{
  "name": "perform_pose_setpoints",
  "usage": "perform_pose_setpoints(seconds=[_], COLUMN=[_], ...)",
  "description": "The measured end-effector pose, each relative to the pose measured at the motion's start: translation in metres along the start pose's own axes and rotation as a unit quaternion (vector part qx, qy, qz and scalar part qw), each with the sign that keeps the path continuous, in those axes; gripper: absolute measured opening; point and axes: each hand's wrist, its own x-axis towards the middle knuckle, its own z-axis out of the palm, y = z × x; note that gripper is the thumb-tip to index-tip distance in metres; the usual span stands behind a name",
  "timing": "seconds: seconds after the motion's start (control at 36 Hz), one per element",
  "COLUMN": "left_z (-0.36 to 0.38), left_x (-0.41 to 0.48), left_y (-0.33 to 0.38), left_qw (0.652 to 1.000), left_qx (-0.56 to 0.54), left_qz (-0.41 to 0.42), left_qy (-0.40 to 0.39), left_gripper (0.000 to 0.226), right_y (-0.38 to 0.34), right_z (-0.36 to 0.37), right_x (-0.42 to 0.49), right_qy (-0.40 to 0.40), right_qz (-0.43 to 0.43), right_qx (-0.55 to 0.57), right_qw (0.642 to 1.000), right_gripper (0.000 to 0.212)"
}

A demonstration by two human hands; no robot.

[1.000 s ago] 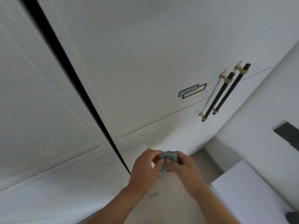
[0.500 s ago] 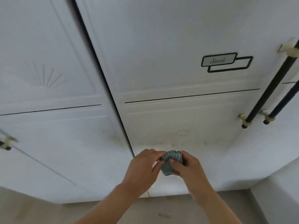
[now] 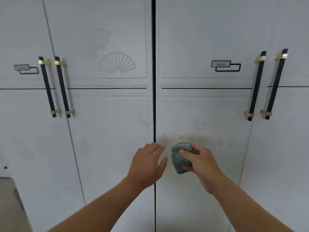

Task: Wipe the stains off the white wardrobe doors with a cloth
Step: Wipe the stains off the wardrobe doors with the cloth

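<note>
Two white wardrobe doors face me, the left door (image 3: 108,128) and the right door (image 3: 205,108), split by a dark vertical gap. Brownish stains (image 3: 189,137) and dark specks spread over the right door's lower panel, with a few specks (image 3: 147,125) by the gap on the left door. My right hand (image 3: 199,160) grips a bunched teal textured cloth (image 3: 179,160) just below the stained patch. My left hand (image 3: 148,162) hovers beside the cloth with relaxed fingers, holding nothing.
Pairs of black bar handles with gold brackets stand at the left (image 3: 55,87) and right (image 3: 265,86). A small label plate (image 3: 224,65) sits on the right door, another (image 3: 25,69) on the far left. A fan relief (image 3: 117,63) decorates the left door. Floor shows bottom left (image 3: 10,206).
My view has swung up and squared to the doors. My left hand has let go of the cloth and moved left; my right hand alone holds it now.
</note>
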Motion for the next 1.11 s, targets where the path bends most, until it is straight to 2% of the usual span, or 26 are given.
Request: perform_pose_setpoints(seconds=[0.14, 0.22, 0.31, 0.39, 0.44, 0.5, 0.61, 0.69, 0.94, 1.03, 1.11], left_z=[-0.022, -0.039, -0.041, -0.026, -0.009, 0.011, 0.039, 0.045, 0.053, 0.055, 0.057], left_x=[0.036, 0.087, 0.128, 0.149, 0.155, 0.160, 0.166, 0.169, 0.167, 0.168, 0.167], left_y=[-0.046, -0.072, -0.086, -0.095, -0.101, -0.103, -0.113, -0.119, -0.125, -0.126, -0.128], left_qw=[0.988, 0.975, 0.968, 0.963, 0.963, 0.964, 0.957, 0.948, 0.930, 0.929, 0.926], left_qx=[0.136, 0.190, 0.211, 0.212, 0.200, 0.187, 0.179, 0.186, 0.184, 0.179, 0.183], left_qz=[0.042, 0.026, 0.017, 0.010, 0.004, 0.000, 0.003, 0.008, 0.041, 0.039, 0.040], left_qy=[0.063, 0.114, 0.138, 0.164, 0.181, 0.191, 0.227, 0.257, 0.315, 0.321, 0.329], left_gripper=[0.047, 0.057, 0.065, 0.071, 0.076, 0.081, 0.085, 0.085, 0.077, 0.072, 0.069], right_y=[-0.027, -0.050, -0.061, -0.061, -0.056, -0.045, -0.010, 0.007, 0.031, 0.039, 0.050], right_z=[0.004, 0.010, 0.012, 0.008, 0.001, -0.015, -0.071, -0.109, -0.127, -0.121, -0.104], right_x=[0.012, 0.031, 0.055, 0.075, 0.083, 0.090, 0.115, 0.131, 0.170, 0.180, 0.184], right_qy=[0.019, 0.037, 0.059, 0.110, 0.166, 0.256, 0.483, 0.573, 0.619, 0.609, 0.577], right_qz=[-0.016, -0.094, -0.179, -0.209, -0.218, -0.209, -0.117, -0.048, -0.063, -0.086, -0.130], right_qx=[-0.057, -0.131, -0.205, -0.230, -0.197, -0.150, -0.039, 0.061, 0.105, 0.069, -0.019], right_qw=[0.998, 0.986, 0.960, 0.944, 0.941, 0.932, 0.867, 0.816, 0.776, 0.786, 0.806], right_gripper=[0.008, 0.009, 0.026, 0.023, 0.020, 0.014, 0.006, 0.019, 0.016, 0.021, 0.029])
